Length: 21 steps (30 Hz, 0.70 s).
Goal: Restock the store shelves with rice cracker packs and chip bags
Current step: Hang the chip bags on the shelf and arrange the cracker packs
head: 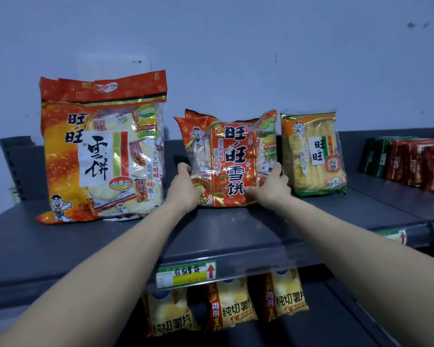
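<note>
1. The red-and-orange plastic rice cracker pack (226, 159) stands upright on the dark grey metal top shelf (236, 229), set back from its front edge.
2. The left hand (186, 186) grips the pack's lower left edge and the right hand (271, 184) grips its lower right edge. The fingers of both curl round the sides and clamp on the wrapper.
3. A large orange rice cracker bag (100, 151) stands apart to the left. A small clear, green-trimmed cracker pack (313, 154) stands just beside the held pack on the right.
4. Restocking looks partway done. Three cracker kinds face front on top and yellow potato chip bags (228, 304) fill part of the shelf below. This pack appears to be in its slot and seems only to need letting go. Bare shelf in front suggests more stock could follow.
5. The fingertips are hidden behind the pack. Corners above it hint at a second pack behind, but I cannot be sure. The green-and-yellow price label (186, 272) and the shelf lip cover the chip bags' tops. The dark green and red packets (406, 161) far right are blurred and cut off. No supply box is in view.
</note>
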{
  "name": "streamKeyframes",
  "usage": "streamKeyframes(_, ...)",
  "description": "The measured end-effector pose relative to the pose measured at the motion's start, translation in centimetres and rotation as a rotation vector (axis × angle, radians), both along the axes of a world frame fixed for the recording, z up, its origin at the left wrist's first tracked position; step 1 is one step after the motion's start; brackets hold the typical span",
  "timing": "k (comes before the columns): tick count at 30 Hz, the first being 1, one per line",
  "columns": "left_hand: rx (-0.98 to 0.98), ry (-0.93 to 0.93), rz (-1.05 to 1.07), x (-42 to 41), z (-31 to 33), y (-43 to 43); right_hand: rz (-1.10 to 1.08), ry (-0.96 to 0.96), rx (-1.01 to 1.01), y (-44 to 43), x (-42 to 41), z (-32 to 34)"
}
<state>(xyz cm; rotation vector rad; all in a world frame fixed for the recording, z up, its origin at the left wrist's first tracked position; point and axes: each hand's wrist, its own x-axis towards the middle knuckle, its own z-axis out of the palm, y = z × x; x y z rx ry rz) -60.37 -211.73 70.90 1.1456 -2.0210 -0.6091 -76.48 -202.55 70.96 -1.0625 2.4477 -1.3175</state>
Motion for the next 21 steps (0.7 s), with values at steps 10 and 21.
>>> streamKeyframes(10, 0.059, -0.041, 0.030, 1.3, -0.6, 1.2, -0.029, 0.066, -0.034, 1.7, 0.0, -0.6)
streamKeyframes(21, 0.007, -0.119, 0.052, -0.3, -0.1, 1.4, 0.048, 0.059, 0.060, 0.8, 0.1, -0.2)
